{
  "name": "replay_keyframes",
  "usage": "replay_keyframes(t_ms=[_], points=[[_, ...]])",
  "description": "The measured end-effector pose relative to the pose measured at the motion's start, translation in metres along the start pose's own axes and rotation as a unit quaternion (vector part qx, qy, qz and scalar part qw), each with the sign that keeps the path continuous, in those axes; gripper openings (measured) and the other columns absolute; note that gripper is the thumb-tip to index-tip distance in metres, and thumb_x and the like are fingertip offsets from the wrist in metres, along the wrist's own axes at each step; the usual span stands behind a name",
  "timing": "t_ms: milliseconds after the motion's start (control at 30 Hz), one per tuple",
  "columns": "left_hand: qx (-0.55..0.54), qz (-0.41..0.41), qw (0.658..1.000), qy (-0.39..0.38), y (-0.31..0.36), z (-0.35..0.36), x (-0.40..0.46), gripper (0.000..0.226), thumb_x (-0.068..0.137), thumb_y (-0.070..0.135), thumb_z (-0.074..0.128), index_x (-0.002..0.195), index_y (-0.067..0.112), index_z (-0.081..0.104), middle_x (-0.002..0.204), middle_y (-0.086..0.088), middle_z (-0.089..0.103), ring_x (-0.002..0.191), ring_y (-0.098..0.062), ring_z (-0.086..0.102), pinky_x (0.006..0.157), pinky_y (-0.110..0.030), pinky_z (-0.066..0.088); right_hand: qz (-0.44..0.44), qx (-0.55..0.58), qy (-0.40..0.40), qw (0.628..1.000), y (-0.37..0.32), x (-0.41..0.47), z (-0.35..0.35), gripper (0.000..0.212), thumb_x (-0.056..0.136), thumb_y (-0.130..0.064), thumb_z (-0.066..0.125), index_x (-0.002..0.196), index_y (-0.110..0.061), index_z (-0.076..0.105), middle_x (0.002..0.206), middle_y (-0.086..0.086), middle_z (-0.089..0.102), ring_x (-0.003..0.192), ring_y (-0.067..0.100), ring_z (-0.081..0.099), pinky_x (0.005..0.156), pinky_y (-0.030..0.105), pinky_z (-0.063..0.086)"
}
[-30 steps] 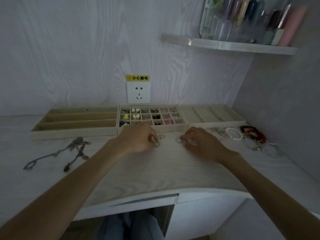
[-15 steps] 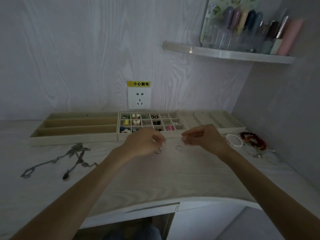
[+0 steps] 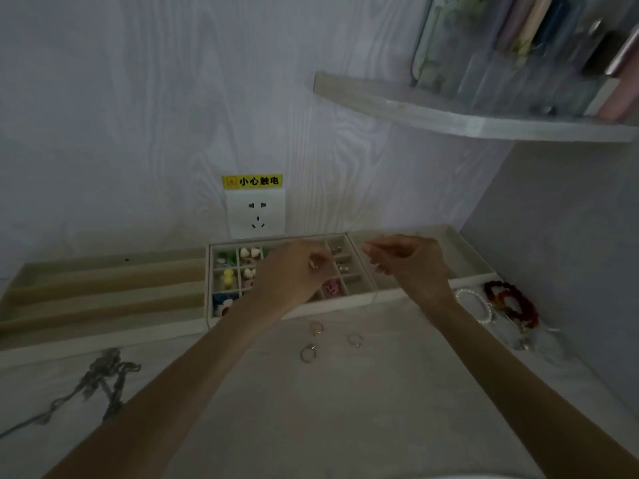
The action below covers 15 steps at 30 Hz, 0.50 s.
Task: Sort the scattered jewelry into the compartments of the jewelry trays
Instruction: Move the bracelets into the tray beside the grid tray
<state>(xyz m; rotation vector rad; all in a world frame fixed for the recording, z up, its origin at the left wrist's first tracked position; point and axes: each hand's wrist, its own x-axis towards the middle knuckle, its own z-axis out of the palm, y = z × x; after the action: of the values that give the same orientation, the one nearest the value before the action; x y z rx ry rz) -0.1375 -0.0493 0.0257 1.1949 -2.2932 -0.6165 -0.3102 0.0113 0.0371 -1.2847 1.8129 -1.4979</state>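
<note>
Pinching a small ring, left hand (image 3: 297,271) hovers w/ curled right hand (image 3: 408,261) below "小心触电" sticker (image 3: 252,181).

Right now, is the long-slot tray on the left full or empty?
Empty, as far as the view shows: the left tray has bare beige slots, while the necklaces lie on the desk in front of it.

Both hands have lifted off the bench and now hang over the gridded tray (image 3: 349,304). A second ago they were down among the rings in front of that tray. The left hand (image 3: 294,271), fingers curled, pinches something small and pale over the tray's right-hand cells. The right hand (image 3: 408,261) has risen over the tray's right edge, fingers curled; its hold is unclear. Three rings (image 3: 316,328) (image 3: 307,353) (image 3: 355,339) now lie uncovered just in front of the tray.
</note>
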Motion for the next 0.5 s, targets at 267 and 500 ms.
replay_keyframes(t_ms=[267, 500], points=[[0.052, -0.026, 0.993, -0.100, 0.008, -0.025, -0.028, 0.019, 0.092, 0.024, 0.055, 0.104, 0.030, 0.068, 0.102, 0.014, 0.068, 0.087, -0.001, 0.062, 0.081, -0.020, 0.051, 0.136, -0.074, -0.082, 0.985, 0.006, 0.009, -0.007, 0.009, 0.076, -0.004, 0.074, 0.078, -0.013, 0.073, 0.065, 0.007, 0.070, 0.053, 0.012, 0.064, 0.061, 0.029, 0.054], [0.044, -0.058, 0.977, -0.198, 0.014, -0.033, -0.042, 0.026, 0.094, 0.014, 0.050, 0.109, 0.025, 0.068, 0.115, 0.010, 0.065, 0.102, -0.004, 0.059, 0.077, -0.011, 0.040, 0.134, -0.287, -0.178, 0.932, -0.006, 0.017, -0.003, 0.016, 0.081, -0.028, 0.072, 0.094, -0.020, 0.076, 0.092, 0.003, 0.074, 0.082, 0.014, 0.067, 0.065, 0.020, 0.049]])
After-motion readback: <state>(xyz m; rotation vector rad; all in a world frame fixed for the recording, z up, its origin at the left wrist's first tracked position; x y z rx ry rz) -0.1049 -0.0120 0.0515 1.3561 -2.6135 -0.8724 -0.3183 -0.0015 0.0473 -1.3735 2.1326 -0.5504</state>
